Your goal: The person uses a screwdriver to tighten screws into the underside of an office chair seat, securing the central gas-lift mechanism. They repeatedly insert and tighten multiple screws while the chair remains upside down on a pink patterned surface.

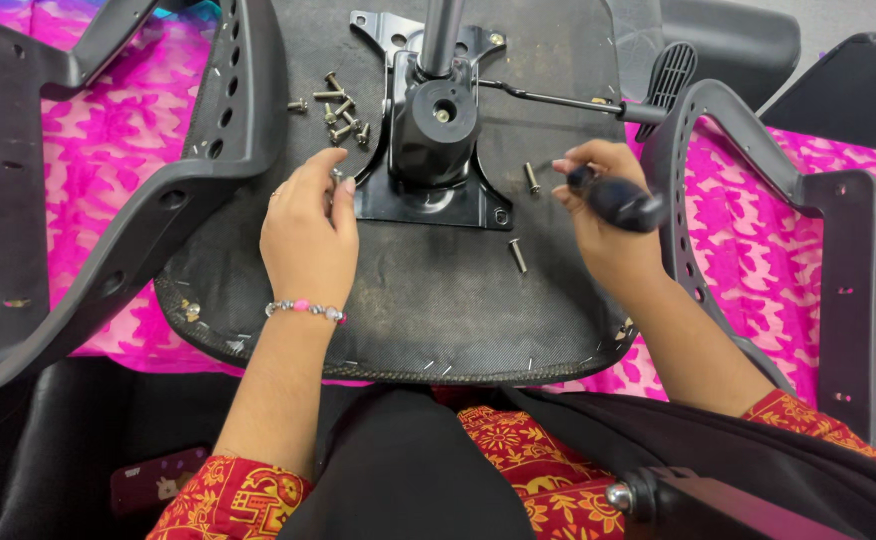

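Nearest, at six o'clock, the person's lap in black and red patterned cloth sits under the edge of the upturned chair seat [428,310]. Just beyond, the left hand [308,235] rests on the seat's underside, fingers curled narrow with the tips at the nine o'clock corner of the black mounting plate [428,195]; whether they pinch a screw there I cannot tell. At three o'clock the right hand [603,215] is wrapped around a dark-handled screwdriver [618,200]. Two loose screws [518,255] lie between plate and right hand. Farther, at eleven o'clock, a small pile of screws [338,105] waits. Judging by this, the plate is being fastened; the next move calls for steadying the plate while the driver tip meets a screw squarely.
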